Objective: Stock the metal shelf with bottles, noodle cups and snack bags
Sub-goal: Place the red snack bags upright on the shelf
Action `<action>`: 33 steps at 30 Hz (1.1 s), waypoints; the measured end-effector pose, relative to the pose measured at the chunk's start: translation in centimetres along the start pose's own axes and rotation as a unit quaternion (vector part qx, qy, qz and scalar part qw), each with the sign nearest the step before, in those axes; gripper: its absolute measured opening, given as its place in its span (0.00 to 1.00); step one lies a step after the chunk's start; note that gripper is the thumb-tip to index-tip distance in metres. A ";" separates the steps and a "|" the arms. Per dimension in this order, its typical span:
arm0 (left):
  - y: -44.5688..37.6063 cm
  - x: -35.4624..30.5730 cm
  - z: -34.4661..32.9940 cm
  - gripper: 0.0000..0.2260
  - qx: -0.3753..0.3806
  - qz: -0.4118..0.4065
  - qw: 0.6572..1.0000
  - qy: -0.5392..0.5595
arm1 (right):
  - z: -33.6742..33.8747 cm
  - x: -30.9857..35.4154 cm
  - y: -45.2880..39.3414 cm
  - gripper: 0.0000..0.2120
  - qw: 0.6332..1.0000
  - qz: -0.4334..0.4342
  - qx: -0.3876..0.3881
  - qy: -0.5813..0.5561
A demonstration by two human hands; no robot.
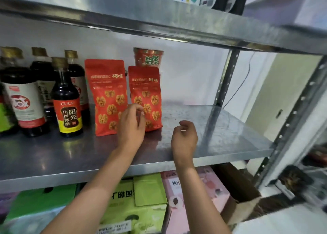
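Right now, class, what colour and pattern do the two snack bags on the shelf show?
Red snack bags printed with golden walnut pictures, clearest in the head view.

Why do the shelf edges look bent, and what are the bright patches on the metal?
Head view: the wide-angle lens bows the grey metal shelf and its upright posts; the bright patches are soft glare from room light on the steel; the red walnut snack bags read sharp, while the frame's edges and the green cartons below smear.

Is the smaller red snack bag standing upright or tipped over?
Upright. The smaller red snack bag stands on its base on the shelf, its top edge level, beside the larger bag. The left hand hides its lower left corner.
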State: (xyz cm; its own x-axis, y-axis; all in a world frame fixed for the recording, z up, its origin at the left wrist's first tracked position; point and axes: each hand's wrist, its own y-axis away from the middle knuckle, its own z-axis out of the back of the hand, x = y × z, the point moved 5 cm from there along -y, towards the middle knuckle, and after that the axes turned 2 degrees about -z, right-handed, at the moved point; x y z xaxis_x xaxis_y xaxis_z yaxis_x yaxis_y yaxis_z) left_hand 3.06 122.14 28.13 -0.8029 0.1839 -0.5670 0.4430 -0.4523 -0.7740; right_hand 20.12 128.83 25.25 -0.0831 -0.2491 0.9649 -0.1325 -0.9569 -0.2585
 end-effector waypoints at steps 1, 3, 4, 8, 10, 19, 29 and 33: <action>0.1 -0.5 -0.1 0.04 0.018 -0.022 1.000 0.011 | 0.1 0.0 0.6 0.10 1.000 0.006 -0.002 -0.017; 0.6 -1.7 -0.4 0.04 0.057 -0.057 0.996 0.032 | 0.8 0.2 2.0 0.10 0.999 0.010 -0.011 -0.044; 0.9 -2.2 -0.5 0.05 0.068 -0.059 0.995 0.039 | 1.4 0.2 2.8 0.11 0.999 0.010 -0.023 -0.047; 3.5 -6.4 -1.3 0.14 0.132 -0.077 0.981 0.119 | 6.6 0.3 7.8 0.15 0.983 0.009 -0.170 -0.063; 5.9 -9.3 -1.9 0.16 0.191 -0.105 0.964 0.154 | 9.3 0.5 10.8 0.16 0.977 0.017 -0.205 -0.054; 22.9 -23.0 -1.7 0.16 0.392 -0.218 0.836 0.316 | 26.1 3.8 26.2 0.15 0.900 0.035 -0.416 0.123; 41.9 -38.5 12.2 0.17 0.519 -0.306 0.652 0.461 | 38.1 8.3 51.4 0.14 0.753 -0.024 -0.632 0.183; 50.0 -42.7 20.3 0.17 0.555 -0.340 0.581 0.490 | 40.9 10.0 63.0 0.14 0.687 -0.029 -0.704 0.178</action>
State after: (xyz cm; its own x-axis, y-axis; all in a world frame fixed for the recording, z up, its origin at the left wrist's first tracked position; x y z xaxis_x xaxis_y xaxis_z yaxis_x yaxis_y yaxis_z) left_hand 51.42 73.91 19.39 0.2103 0.8112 -0.5456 -0.8089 -0.1691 -0.5631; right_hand 51.35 59.92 20.50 -0.2402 0.0767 0.9677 -0.9489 0.1915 -0.2507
